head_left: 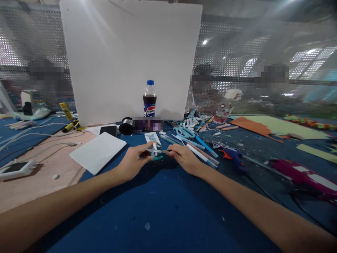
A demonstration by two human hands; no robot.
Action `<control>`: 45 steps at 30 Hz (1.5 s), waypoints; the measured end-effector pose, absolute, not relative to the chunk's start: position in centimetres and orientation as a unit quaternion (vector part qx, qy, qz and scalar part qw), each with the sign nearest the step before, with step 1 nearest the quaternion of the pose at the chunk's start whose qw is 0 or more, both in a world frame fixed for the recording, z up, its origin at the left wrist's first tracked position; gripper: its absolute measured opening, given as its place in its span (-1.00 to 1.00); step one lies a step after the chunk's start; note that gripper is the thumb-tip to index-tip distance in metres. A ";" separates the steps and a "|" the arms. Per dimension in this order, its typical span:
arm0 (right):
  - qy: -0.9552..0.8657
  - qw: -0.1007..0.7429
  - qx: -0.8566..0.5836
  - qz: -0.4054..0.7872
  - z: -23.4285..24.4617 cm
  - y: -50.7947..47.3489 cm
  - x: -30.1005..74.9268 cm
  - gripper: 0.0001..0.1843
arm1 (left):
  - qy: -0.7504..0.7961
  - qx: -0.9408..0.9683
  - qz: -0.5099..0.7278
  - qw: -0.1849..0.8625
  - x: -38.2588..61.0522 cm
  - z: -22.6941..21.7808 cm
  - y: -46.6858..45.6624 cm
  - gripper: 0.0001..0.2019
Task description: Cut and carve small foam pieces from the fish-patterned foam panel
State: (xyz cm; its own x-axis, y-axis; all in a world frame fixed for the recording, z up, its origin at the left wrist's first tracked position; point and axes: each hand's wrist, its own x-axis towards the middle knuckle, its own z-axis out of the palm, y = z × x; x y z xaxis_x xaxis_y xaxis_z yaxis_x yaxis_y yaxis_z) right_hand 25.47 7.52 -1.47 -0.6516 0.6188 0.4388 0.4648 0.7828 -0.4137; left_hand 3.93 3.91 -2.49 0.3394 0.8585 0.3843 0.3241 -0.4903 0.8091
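Observation:
Over the dark blue table, my left hand is closed in a pinch on a small white-and-teal craft piece. A curved teal part shows under its fingertips. My right hand faces it from the right, its thumb and fingers pressed together on a thin, pale object that points toward the piece. What that thin object is, I cannot make out. Just beyond both hands lies a card printed in blue. Several pens and light blue scissors lie beyond and beside my right hand.
A cola bottle stands before a white board. A white pad lies left, near a black spool. On the right are paper scraps, a blue glue gun, a magenta tool and a water bottle.

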 end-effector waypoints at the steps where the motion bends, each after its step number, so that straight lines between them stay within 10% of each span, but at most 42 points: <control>1: -0.899 0.287 -0.304 0.134 -1.5 7.5 25.5 -0.41 | 0.393 0.753 0.420 0.320 3.9 -2.5 3.9 -0.62; 45: -0.908 0.292 -0.277 0.114 -1.1 7.3 25.2 -0.36 | 0.317 0.818 0.439 0.194 3.4 -2.5 3.9 -0.64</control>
State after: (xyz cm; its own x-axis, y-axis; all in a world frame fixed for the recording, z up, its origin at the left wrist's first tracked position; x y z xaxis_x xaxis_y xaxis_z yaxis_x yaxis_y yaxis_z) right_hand 25.22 7.30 -1.06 -0.6759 0.5697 0.4675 0.4370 0.8206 -0.3682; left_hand 3.40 3.87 -2.47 0.4129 0.6896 0.5950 0.3490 -0.7232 0.5960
